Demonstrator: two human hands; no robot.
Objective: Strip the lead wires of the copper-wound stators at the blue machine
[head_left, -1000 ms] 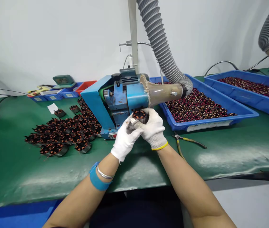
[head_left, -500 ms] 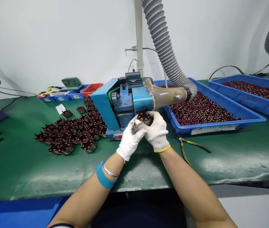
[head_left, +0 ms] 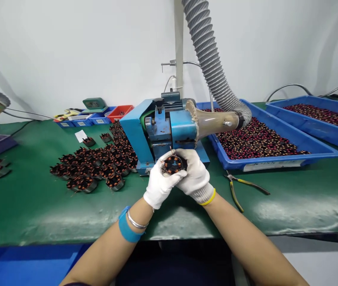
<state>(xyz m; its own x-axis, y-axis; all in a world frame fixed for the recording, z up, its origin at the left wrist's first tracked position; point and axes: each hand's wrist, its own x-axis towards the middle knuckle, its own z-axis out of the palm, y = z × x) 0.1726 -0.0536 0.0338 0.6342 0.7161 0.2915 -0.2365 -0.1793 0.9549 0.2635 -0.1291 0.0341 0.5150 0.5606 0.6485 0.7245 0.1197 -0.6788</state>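
Both hands wear white gloves and grip one motor stator [head_left: 173,164], a round black part with copper windings, its wound face turned up toward me. My left hand [head_left: 160,182] wraps its left side, thumb along the near edge. My right hand [head_left: 195,172] closes round the right side and partly hides it. Just behind the hands stands a blue belt-driven machine [head_left: 160,131]; the stator is held in front of it, below its blue guard. Left of the machine, many similar stators [head_left: 97,165] lie grouped on the green table [head_left: 97,216].
Yellow-handled pliers [head_left: 237,186] lie open right of my hands. Blue trays [head_left: 276,162] of small red-and-black parts stand at the right. A grey ribbed hose [head_left: 207,51] joins the machine's nozzle [head_left: 216,122]. Small blue and red bins [head_left: 120,113] sit at the back left.
My hands have drawn the stator away from the machine's guard, toward me and slightly left. Its face has tilted further up to the camera. The view has shifted a little.
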